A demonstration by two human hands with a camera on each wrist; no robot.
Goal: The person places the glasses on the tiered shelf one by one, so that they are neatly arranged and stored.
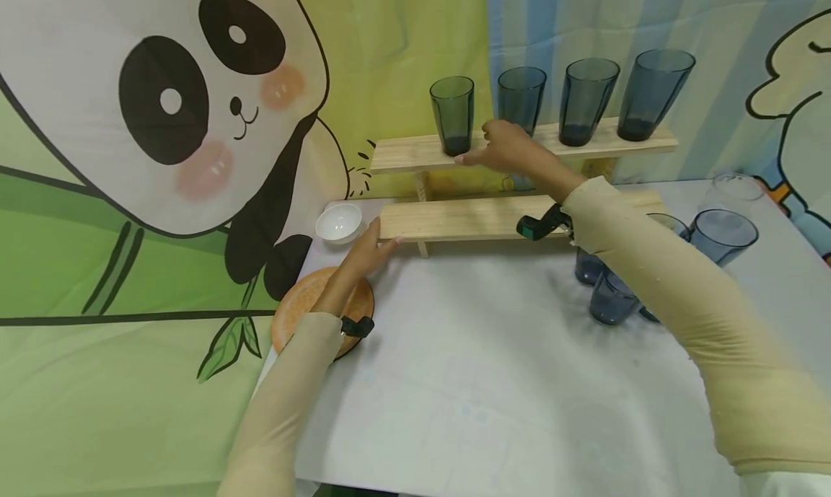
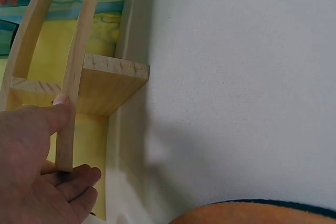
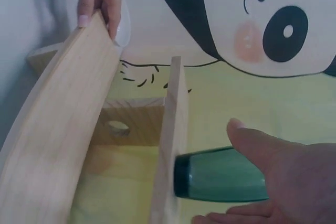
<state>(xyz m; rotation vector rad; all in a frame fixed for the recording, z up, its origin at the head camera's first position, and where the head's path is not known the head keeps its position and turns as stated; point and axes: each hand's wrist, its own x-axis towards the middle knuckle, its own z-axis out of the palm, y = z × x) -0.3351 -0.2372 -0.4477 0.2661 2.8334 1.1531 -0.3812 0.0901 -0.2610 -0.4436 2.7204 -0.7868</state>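
A two-tier wooden shelf [image 1: 467, 221] stands on the white table. My left hand [image 1: 366, 255] grips the left end of its lower board, the thumb on one side and fingers round the end in the left wrist view. Several dark tinted drinking glasses stand upright in a row on the upper board [image 1: 402, 156]. At the leftmost glass [image 1: 452, 111], my right hand [image 1: 509, 151] is held with thumb and fingers apart. In the right wrist view it lies partly over that glass [image 3: 220, 174], with gaps between. A second glass [image 1: 521, 97] stands partly behind the right hand.
More tinted glasses [image 1: 722, 234] stand on the table at right, some hidden by my right sleeve. A clear glass [image 1: 736, 188] is behind them. A white bowl [image 1: 339, 224] sits left of the shelf, and an orange round plate [image 1: 292, 306] lies under my left forearm.
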